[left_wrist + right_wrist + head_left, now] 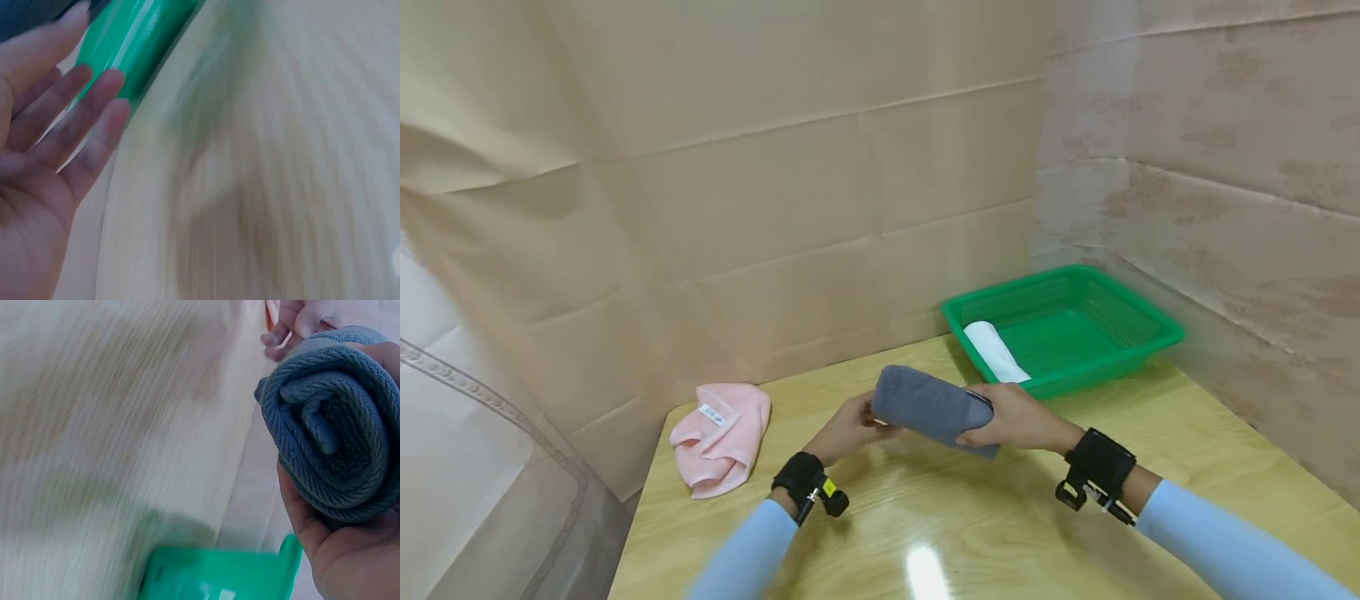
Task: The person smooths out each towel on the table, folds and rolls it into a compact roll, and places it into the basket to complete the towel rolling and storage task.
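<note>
A rolled grey-blue towel (925,406) is held above the table by my right hand (1021,418), thumb on the near side and fingers round the far side. In the right wrist view the spiral end of the towel (337,431) faces the camera. My left hand (848,432) is by the towel's left end. Its fingers (94,125) are spread and loosely bent in the left wrist view, with nothing in the palm. Whether it touches the towel is hard to tell.
At the back right of the wooden table (880,517) stands a green basket (1093,367). A white rolled towel (996,352) lies along its left side. To the left is a crumpled pink towel (722,437) with a white label. Beige cloth (820,192) hangs behind the table.
</note>
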{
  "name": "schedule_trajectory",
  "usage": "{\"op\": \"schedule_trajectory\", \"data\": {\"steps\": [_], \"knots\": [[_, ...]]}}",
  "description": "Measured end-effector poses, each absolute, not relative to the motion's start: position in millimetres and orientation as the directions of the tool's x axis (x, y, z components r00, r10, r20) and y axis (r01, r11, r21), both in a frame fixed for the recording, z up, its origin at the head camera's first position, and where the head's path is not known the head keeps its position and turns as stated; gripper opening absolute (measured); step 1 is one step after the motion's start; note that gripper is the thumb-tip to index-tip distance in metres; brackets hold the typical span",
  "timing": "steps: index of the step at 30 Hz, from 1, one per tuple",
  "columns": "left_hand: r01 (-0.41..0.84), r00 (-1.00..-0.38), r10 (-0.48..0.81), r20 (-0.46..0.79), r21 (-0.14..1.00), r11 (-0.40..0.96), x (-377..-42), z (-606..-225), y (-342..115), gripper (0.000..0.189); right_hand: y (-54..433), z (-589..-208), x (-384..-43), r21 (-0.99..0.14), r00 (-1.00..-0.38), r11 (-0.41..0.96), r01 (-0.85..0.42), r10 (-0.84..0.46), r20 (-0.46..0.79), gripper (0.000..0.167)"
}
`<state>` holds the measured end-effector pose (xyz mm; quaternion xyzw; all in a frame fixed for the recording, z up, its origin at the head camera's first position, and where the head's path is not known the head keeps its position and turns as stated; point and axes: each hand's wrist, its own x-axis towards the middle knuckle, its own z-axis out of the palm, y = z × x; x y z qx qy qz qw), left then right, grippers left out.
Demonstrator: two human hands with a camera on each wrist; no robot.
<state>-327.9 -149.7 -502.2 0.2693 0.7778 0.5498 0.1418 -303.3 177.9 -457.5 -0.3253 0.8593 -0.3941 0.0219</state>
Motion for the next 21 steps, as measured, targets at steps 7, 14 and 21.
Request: {"op": "schedule_trajectory", "data": {"steps": [7,14,21], "knots": [[0.392,-0.833,0.508,0.218,0.881,0.265,-338.5,-510.6,-86.9,0.030,200.7,-455.2,-296.2,-0.771,-0.867,0.484,-0.413,-0.467,0.172,0.059],[0.615,-0.764,0.517,0.385,0.677,0.405,-344.9,-508.5,-50.8,0.030,213.0,-440.2,-303.1,-0.811,-0.895,0.464,-0.356,-0.418,0.154,0.068],[0.736,-0.674,0.515,0.529,0.417,0.533,-344.5,-504.2,-33.8,0.024,224.0,-433.4,-312.9,-0.828,-0.928,0.484,-0.282,-0.356,0.108,0.082]]}}
